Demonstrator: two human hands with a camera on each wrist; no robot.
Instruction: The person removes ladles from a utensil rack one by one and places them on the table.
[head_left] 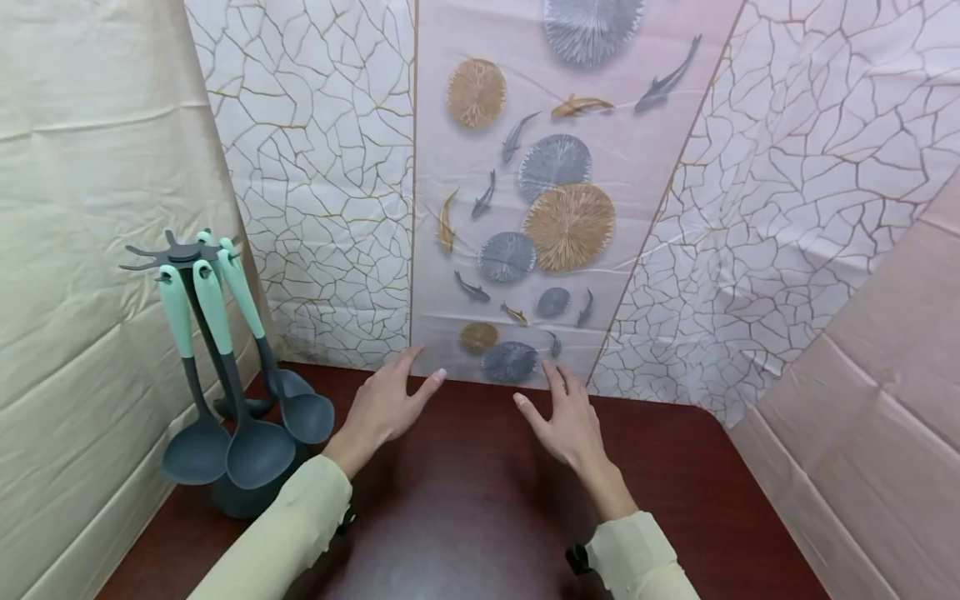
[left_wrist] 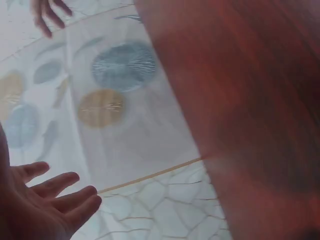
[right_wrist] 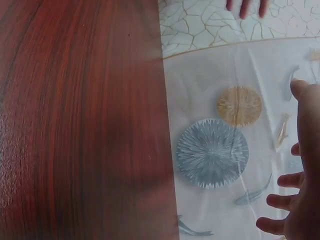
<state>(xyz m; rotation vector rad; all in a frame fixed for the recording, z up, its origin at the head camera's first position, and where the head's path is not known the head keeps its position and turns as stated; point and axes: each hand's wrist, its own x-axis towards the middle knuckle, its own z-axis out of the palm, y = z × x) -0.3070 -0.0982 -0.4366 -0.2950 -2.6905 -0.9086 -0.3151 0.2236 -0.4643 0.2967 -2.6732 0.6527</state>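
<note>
Both hands hover over a dark red-brown wooden table (head_left: 465, 517), apart from each other and holding nothing. In the head view my left hand (head_left: 384, 404) is left of centre, thumb extended to the right and fingers toward the back. My right hand (head_left: 567, 421) mirrors it on the right, thumb toward the middle. Nearest to the left hand is a utensil stand (head_left: 251, 496) hung with grey ladles and spoons with mint-green handles, such as a ladle (head_left: 258, 454). The left wrist view shows the left fingers (left_wrist: 60, 190) spread loosely; the right wrist view shows the right fingers (right_wrist: 282, 202) likewise.
Behind the table hangs a patterned cloth (head_left: 480, 283) with printed fish and round shapes. A plain cream cloth (head_left: 82, 333) closes the left side, a pinkish one (head_left: 862, 400) the right. The utensil stand is at the table's left edge.
</note>
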